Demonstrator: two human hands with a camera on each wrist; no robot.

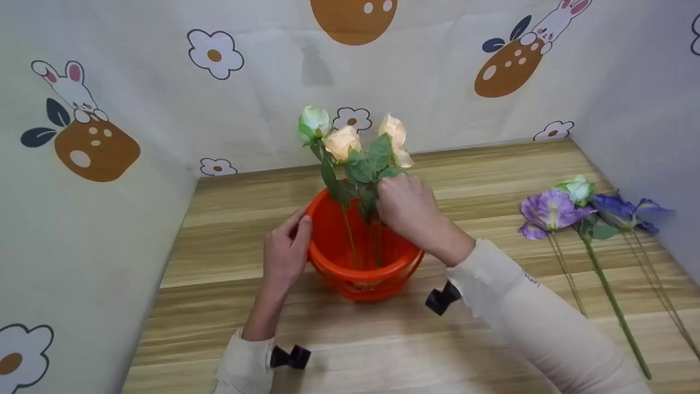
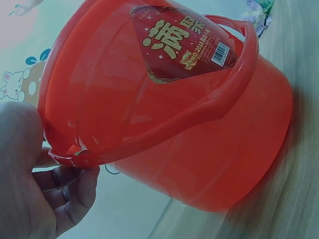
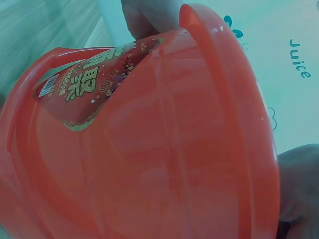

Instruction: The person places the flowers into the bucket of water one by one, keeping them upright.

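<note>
A red-orange plastic bucket (image 1: pixel 363 287) stands upright, its handle hanging down at the front. My left hand (image 1: pixel 287 249) grips the left rim; in the left wrist view, the thumb and curled fingers hold it where the handle joins. Above the bucket's right side, my right hand (image 1: pixel 413 210) is curled round an artificial rose stem, whose gripped part is hidden. A peach rose (image 1: pixel 395 134) rises just beyond that hand. Another peach rose (image 1: pixel 343 143) and a pale green rose (image 1: pixel 314 121) lean at the back left, stems inside the bucket.
On the right of the wooden table (image 1: pixel 219 262) lie a light purple flower (image 1: pixel 552 210), a pale green rose (image 1: pixel 578 189) and a dark violet flower (image 1: pixel 623 212), stems toward the front. Patterned cloth walls (image 1: pixel 262 109) enclose the back and sides.
</note>
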